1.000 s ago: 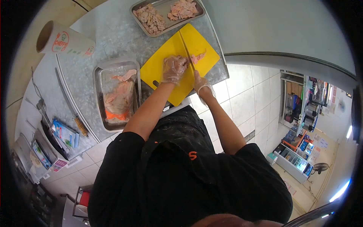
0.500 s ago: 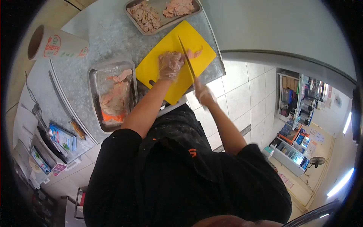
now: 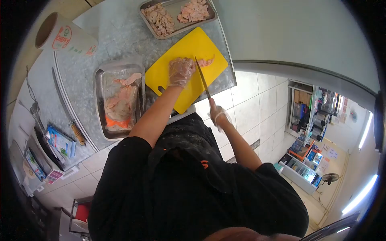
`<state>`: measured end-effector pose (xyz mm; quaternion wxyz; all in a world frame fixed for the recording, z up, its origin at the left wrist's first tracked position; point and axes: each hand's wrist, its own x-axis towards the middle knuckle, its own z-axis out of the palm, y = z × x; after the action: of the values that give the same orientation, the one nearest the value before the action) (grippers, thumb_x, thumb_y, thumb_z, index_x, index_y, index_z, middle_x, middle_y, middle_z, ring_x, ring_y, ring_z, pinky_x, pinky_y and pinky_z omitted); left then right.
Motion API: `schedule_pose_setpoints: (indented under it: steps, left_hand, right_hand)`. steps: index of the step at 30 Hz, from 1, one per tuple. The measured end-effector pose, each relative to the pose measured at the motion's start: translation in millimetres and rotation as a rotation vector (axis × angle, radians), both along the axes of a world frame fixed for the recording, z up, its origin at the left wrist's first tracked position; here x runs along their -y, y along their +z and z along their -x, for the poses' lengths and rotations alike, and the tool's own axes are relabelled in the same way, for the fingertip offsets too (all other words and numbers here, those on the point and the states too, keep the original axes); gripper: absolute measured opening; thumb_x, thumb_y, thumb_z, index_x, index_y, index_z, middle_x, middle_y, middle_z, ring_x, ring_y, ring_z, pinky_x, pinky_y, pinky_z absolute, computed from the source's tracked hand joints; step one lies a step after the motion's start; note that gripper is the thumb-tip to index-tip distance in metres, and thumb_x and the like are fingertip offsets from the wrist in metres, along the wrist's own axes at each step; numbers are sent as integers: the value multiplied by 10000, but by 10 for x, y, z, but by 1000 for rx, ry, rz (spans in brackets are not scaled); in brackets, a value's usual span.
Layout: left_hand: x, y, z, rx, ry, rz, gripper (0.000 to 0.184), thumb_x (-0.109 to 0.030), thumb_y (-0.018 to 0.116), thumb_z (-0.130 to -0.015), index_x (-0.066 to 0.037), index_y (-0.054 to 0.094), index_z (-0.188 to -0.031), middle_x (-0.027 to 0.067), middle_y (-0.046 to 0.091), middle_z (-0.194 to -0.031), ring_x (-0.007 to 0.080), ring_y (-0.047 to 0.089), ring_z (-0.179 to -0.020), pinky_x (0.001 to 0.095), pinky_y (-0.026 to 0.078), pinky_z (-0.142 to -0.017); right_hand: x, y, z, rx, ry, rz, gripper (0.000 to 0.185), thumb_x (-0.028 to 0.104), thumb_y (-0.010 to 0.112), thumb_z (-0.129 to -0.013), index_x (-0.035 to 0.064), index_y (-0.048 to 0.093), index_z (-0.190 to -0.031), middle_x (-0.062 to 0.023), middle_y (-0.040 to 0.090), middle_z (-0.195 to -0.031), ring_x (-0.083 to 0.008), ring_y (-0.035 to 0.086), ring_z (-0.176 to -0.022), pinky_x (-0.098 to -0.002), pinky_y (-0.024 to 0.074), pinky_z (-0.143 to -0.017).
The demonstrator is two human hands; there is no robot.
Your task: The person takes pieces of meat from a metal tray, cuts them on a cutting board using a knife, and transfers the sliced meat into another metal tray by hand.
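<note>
On the yellow board (image 3: 179, 58), the left hand (image 3: 181, 71) curls closed; the right hand (image 3: 219, 115) grips a knife (image 3: 203, 77)

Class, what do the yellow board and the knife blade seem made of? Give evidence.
Yellow board: probably plastic, matte; even colour, no visible grain.
Knife blade: likely metal, perhaps steel, fairly dull; thin, straight and grey, though too small to be certain.

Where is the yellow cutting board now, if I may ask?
Head view, upper middle: the board lies by the table's right edge, under the left hand.
</note>
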<state>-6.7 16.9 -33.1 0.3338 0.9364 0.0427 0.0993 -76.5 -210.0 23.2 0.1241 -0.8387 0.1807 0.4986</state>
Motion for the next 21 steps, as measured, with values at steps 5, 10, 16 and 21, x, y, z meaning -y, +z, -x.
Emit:
schedule_pose_setpoints:
  steps: [5,10,16,21]
  left_hand:
    - [24,3,49,32,9,3,161,-276,649,-796,-133,577,-781,85,639,-794,297,609,-834,467,423,-742]
    - [-21,8,17,81,130,138,131,-226,631,-819,-104,584,-833,106,633,-812,324,605,-850,464,442,-751]
    - [16,-39,-76,313,258,366,38,-66,594,-818,-74,569,-847,133,635,-852,355,600,-859,445,485,-726]
    - [341,356,-139,188,-68,307,118,-136,597,-819,-99,633,-925,152,630,-888,356,608,-848,466,489,-742]
  right_hand:
    - [-272,-120,-417,321,450,-214,594,159,461,-935,50,196,-1455,-305,628,-891,-457,622,-788,-509,493,-713]
    - [108,-87,40,327,505,-161,410,297,390,-937,36,292,-1237,-291,576,-846,-431,582,-816,-496,459,-749]
    - [895,-33,389,476,440,-191,710,688,428,-875,16,641,-788,-149,579,-629,-312,598,-694,-443,458,-681]
    - [84,308,-932,698,195,-273,579,465,736,-737,-9,629,-1051,-253,652,-996,-394,622,-986,-450,478,-859]
